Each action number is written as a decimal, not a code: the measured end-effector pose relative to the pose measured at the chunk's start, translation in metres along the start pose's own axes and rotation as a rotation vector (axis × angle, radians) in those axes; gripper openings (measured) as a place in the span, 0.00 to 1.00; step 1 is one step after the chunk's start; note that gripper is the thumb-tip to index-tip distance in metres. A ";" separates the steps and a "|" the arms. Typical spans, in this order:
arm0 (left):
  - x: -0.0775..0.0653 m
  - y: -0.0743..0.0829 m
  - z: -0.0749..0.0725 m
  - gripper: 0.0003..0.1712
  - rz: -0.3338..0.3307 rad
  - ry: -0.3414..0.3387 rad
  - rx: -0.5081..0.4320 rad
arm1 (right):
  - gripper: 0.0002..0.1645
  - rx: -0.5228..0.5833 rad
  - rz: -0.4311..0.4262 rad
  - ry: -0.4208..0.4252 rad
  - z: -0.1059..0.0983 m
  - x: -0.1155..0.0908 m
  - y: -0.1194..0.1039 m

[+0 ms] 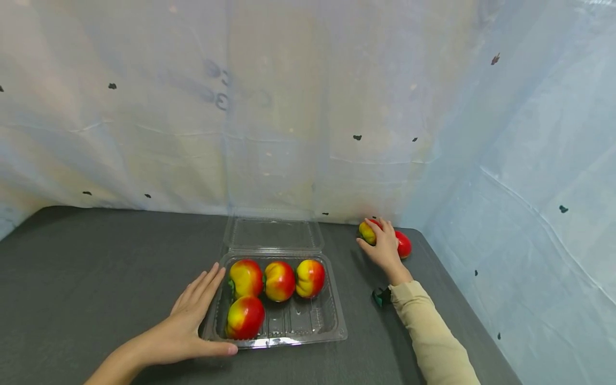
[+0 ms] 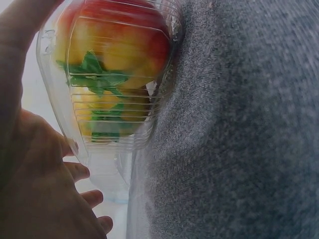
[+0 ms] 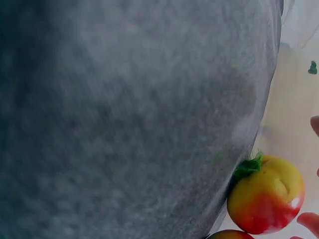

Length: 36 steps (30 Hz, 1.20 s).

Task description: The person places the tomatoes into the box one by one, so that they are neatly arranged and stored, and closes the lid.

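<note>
A clear plastic clamshell box (image 1: pixel 339 321) holds several red-and-yellow fruits (image 1: pixel 280 281), three across the back and one at front left. My left hand (image 1: pixel 185 326) lies along the box's left side, fingers extended and thumb by the front corner. Green leafy tops (image 2: pixel 94 74) show through the box wall in the left wrist view. At the back right, my right hand (image 1: pixel 386 251) reaches over a yellow-and-red fruit (image 1: pixel 367 232), fingers spread around it. Fingertips (image 3: pixel 310 222) come close to that fruit in the right wrist view. Another red fruit (image 1: pixel 403 245) sits just right of the hand.
The box's hinged lid (image 1: pixel 274 234) stands open toward the back. Dark grey cloth covers the table (image 1: pixel 96 267). Pale plastic sheeting (image 1: pixel 289 107) rises behind and on the right, close to the loose fruits. A dark wrist strap piece (image 1: pixel 381 297) hangs beside the right sleeve.
</note>
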<state>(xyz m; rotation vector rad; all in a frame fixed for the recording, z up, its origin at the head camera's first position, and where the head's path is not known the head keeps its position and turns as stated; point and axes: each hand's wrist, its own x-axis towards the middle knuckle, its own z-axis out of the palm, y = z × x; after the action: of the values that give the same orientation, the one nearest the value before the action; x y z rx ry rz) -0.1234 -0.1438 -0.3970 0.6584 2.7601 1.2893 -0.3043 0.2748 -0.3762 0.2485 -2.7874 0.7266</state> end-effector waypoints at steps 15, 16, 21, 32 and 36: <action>0.000 0.001 0.001 0.72 -0.003 -0.001 -0.005 | 0.38 0.002 -0.019 0.004 0.006 0.006 0.014; 0.000 0.001 0.001 0.72 -0.003 -0.002 -0.006 | 0.37 0.003 -0.028 0.012 0.006 0.006 0.014; 0.001 0.001 -0.001 0.72 0.001 -0.006 -0.006 | 0.32 -0.016 -0.019 0.033 0.004 0.007 0.005; 0.001 0.002 -0.002 0.72 0.000 -0.002 -0.005 | 0.24 -0.088 0.006 0.018 0.005 0.009 -0.002; 0.000 0.002 -0.001 0.72 -0.002 -0.003 -0.015 | 0.25 -0.096 0.004 0.006 0.005 0.008 -0.003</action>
<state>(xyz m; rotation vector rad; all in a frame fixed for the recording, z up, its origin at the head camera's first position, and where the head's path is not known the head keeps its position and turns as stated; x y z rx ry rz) -0.1227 -0.1434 -0.3948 0.6562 2.7453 1.3069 -0.3125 0.2691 -0.3771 0.2221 -2.8082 0.5916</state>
